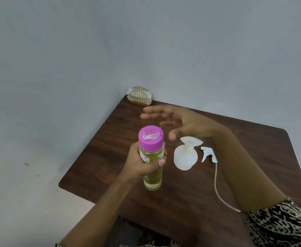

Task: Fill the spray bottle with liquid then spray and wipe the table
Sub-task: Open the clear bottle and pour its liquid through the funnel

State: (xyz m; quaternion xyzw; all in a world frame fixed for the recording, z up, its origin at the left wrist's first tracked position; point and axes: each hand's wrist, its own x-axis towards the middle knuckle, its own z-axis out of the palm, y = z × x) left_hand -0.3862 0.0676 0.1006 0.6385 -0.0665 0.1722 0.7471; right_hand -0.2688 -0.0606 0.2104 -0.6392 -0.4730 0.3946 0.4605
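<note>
We hold yellow-liquid bottle (pixel 152 177) in left hand (pixel 140 165), fingers (pixel 161 162) curled round it, pink cap (pixel 151 137) on. Our right hand (pixel 181 122) open, empty, near cap. Beside it spray bottle (pixel 185 159) with funnel (pixel 191 140) stands on surface (pixel 181 202). We should steady body, twist cap, pour slowly.

One left hand (pixel 142 165), one right hand (pixel 181 123), one pink-capped bottle (pixel 152 154) inside the left grip, one white spray bottle (pixel 185 158) just right of the grip, one funnel (pixel 190 140) on its neck, one spray head (pixel 207 154) farther right, one napkin holder (pixel 140 98) beyond the grip, one table (pixel 96 166).
</note>
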